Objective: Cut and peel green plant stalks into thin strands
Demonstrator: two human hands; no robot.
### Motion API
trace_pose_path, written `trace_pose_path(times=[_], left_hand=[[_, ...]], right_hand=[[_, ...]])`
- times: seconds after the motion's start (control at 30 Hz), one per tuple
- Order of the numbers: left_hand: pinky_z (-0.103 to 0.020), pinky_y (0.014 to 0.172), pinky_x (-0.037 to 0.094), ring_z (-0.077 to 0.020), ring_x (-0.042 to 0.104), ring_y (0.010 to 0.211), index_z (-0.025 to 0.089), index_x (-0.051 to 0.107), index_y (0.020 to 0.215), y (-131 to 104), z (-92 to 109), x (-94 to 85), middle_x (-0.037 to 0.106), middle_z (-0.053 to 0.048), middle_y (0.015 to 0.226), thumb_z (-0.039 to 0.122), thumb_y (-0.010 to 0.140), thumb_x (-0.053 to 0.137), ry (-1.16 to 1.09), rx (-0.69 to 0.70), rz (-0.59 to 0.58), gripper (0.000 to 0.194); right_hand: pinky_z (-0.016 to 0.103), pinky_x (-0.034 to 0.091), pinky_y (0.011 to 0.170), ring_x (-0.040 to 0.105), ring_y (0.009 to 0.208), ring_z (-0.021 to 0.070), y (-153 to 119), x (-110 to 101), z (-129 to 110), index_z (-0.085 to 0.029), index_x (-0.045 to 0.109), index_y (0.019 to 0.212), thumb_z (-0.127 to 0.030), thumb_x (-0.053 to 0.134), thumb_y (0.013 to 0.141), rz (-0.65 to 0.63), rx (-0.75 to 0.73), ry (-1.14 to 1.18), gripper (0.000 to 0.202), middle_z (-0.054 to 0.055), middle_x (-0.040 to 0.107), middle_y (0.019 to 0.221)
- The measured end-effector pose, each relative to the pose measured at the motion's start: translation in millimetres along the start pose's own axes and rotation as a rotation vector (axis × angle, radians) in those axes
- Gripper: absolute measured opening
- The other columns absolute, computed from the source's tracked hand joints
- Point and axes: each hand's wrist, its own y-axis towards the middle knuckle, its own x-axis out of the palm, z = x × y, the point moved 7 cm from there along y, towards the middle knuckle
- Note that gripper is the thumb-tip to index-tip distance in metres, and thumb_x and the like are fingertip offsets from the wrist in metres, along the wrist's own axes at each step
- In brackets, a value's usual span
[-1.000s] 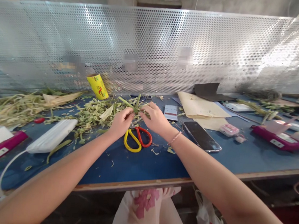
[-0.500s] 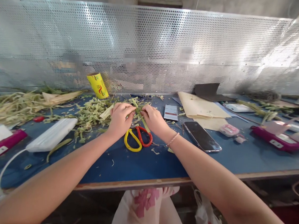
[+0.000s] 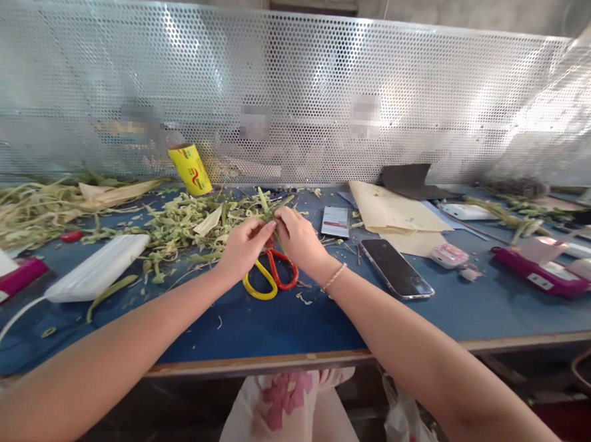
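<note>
A green stem (image 3: 265,204) is pinched between my two hands near the middle of the blue table (image 3: 269,326). My left hand (image 3: 247,243) has its thumb and index finger closed on the stem. My right hand (image 3: 297,234), with a beaded bracelet at the wrist, grips it from the other side; the fingers partly hide it. Just below the hands lie scissors (image 3: 260,280) with one yellow and one red handle, their blades hidden. A heap of green plant scraps (image 3: 185,224) spreads left of my hands.
Long dry leaves (image 3: 30,211), a white power bank (image 3: 99,269) and a magenta box (image 3: 8,287) lie left. A yellow tube (image 3: 191,169) stands tilted before the perforated metal screen (image 3: 309,68). Rightward are a phone (image 3: 397,268), brown paper (image 3: 391,210) and a pink case (image 3: 448,255).
My hands have drawn closer together around the stem, and my left hand has turned and shifted slightly right and down. The whole view has moved slightly.
</note>
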Motion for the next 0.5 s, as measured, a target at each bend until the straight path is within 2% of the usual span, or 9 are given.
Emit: trace_pose_path(times=[0.1, 0.2, 0.37, 0.5], left_hand=[[-0.026, 0.060, 0.046, -0.0123, 0.055, 0.057, 0.017, 0.049, 0.060, 1.3, -7.1, 1.2, 0.054, 0.002, 0.055, 0.039, 0.073, 0.057, -0.147, -0.072, 0.028, 0.027], [-0.026, 0.063, 0.046, -0.0111, 0.054, 0.061, 0.017, 0.048, 0.064, 1.4, -8.0, -0.4, 0.052, 0.003, 0.059, 0.031, 0.075, 0.055, -0.214, -0.051, 0.065, 0.019], [-0.025, 0.063, 0.041, -0.0110, 0.051, 0.064, 0.017, 0.047, 0.068, 1.0, -5.7, -5.4, 0.051, 0.002, 0.064, 0.021, 0.079, 0.047, -0.045, -0.001, 0.112, 0.012], [-0.025, 0.063, 0.041, -0.0107, 0.050, 0.064, 0.019, 0.045, 0.072, 2.1, -7.1, -4.4, 0.050, 0.002, 0.066, 0.020, 0.082, 0.043, -0.087, 0.021, 0.105, 0.011]], right_hand=[[0.026, 0.038, 0.063, 0.045, 0.067, 0.0142, -0.8, 1.8, -1.3, -0.020, 0.040, 0.075, -0.014, 0.032, 0.084, -0.029, -0.008, -0.042, 0.014, 0.003, 0.048, 0.072], [0.025, 0.038, 0.062, 0.043, 0.065, 0.0142, -1.2, 3.2, -2.5, -0.021, 0.039, 0.073, -0.015, 0.032, 0.085, -0.045, -0.019, -0.080, 0.014, 0.003, 0.047, 0.071], [0.024, 0.037, 0.062, 0.043, 0.065, 0.0139, -0.3, 2.0, -5.3, -0.021, 0.039, 0.072, -0.016, 0.034, 0.085, -0.036, -0.016, -0.072, 0.015, 0.003, 0.046, 0.071], [0.024, 0.038, 0.063, 0.045, 0.066, 0.0137, 0.3, 1.2, -6.6, -0.020, 0.041, 0.072, -0.016, 0.035, 0.085, -0.027, -0.010, -0.038, 0.015, 0.003, 0.048, 0.072]])
